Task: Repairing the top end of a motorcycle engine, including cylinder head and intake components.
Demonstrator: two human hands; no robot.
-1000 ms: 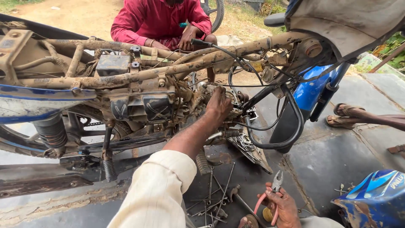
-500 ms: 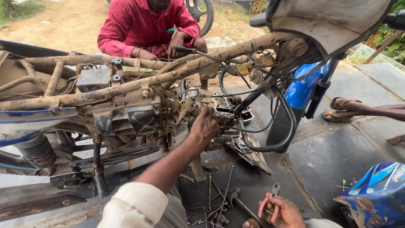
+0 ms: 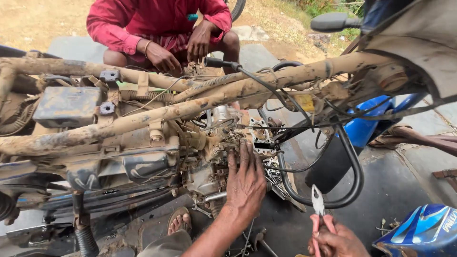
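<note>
— Outdoors on dusty concrete, what's the left hand doing?
— Lying flat, fingers spread, on the muddy motorcycle engine.
— And the right hand?
— Gripping red-handled pliers, fingers wrapping the handles, low beside the engine.

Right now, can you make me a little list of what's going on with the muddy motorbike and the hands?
Place: outdoors, on a dark mat on the ground
Main thing: stripped motorbike frame, caked in mud
Left hand: flat on the engine, fingers spread
Right hand: gripping pliers with pink handles, tips pointing up
Other person: crouching behind the bike in a red shirt
Nearby: blue bike panel, loose tools on the mat
</note>
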